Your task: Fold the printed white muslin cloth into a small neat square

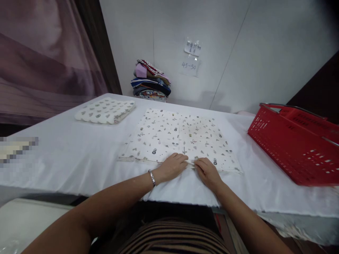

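A white printed cloth [177, 137] lies spread flat on the white table [66, 158] in front of me. My left hand [172, 167] and my right hand [208, 172] rest side by side on the cloth's near edge at its middle. Both hands have their fingers curled, pinching that near edge. A silver bracelet sits on my left wrist.
A folded printed cloth [106, 110] lies at the far left of the table. A stack of folded colourful fabrics [150, 82] stands against the back wall. A red plastic basket [296, 141] sits at the right. Paper notes [191, 56] hang on the wall.
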Demonstrator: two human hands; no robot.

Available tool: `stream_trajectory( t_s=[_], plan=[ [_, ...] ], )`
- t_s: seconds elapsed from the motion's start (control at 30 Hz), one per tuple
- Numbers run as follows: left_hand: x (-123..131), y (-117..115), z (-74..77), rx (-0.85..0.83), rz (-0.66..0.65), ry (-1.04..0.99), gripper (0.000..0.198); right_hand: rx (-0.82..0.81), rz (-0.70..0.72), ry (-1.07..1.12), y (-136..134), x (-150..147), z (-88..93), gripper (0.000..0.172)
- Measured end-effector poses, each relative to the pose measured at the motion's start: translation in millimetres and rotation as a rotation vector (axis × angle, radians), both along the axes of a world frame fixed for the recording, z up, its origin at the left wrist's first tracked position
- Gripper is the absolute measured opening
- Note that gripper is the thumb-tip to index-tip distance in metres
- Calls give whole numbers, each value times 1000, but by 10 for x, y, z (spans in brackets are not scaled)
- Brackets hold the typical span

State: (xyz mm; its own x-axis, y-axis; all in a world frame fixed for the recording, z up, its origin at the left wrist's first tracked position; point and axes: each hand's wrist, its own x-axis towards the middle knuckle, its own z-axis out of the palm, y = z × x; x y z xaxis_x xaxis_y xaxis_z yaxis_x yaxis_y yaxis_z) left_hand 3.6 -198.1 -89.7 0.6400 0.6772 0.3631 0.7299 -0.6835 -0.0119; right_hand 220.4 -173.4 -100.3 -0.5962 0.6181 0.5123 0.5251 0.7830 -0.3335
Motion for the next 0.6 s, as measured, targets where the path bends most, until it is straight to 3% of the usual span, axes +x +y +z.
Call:
stream_trajectory(
  t_s=[0.4,0.6],
  plan=[
    [80,-8,130,-9,-2,82,29,94,1,-6,58,23,7,20],
    [181,15,200,48,-30,142,21,138,-2,-70,96,30,21,23]
  ],
)
